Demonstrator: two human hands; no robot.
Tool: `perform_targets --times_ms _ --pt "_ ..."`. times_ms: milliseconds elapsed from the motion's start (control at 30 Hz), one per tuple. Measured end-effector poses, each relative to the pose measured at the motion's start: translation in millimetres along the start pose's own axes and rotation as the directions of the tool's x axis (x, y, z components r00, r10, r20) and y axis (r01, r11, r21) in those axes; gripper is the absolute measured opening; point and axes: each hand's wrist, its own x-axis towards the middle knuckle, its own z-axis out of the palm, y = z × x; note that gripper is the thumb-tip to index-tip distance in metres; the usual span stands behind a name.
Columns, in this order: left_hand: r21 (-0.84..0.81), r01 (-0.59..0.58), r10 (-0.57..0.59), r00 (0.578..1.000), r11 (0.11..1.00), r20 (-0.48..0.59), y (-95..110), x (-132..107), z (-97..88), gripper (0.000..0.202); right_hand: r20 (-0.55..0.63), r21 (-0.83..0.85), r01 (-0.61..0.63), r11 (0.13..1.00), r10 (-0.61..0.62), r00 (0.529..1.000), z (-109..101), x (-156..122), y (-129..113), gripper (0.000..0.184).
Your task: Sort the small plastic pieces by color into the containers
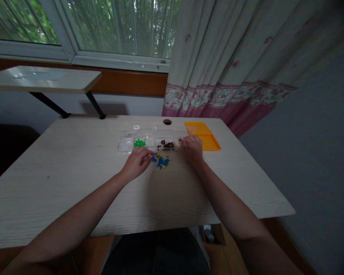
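Working over a loose pile of blue and yellow pieces (161, 161), spreading on the tabletop (74, 183) between the 2 hands, just in front of a clear compartment box (125, 146). Touching the pile's left edge with the nearer left hand (137, 162), fingers drawn together (gripping a piece or not, impossible to tell). Reaching the right hand (192, 147) up and right of the pile, fingertips curling at the box's right end beside the dark brown pieces (168, 144), grasp likewise unclear.
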Motion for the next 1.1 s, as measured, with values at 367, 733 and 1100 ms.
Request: perform_targets --times_ms 367,733,1100 --pt "0.135 -0.1 0.08 0.986 0.986 0.147 5.0 -0.7 2.4 0.03 0.011 0.019 0.037 0.999 -0.037 0.999 -2.3 -1.6 -8.4 0.036" --pt "0.185 -0.112 0.083 0.984 0.976 0.159 8.2 -0.8 3.1 0.023 0.014 0.027 0.064 0.998 -0.064 0.998 -1.3 -1.3 -6.7 0.034" --pt "0.183 -0.092 0.067 0.988 0.979 0.139 10.1 -0.3 1.5 0.024 -0.011 0.027 0.079 0.996 -0.079 0.997 -1.7 -1.0 -8.9 0.037"
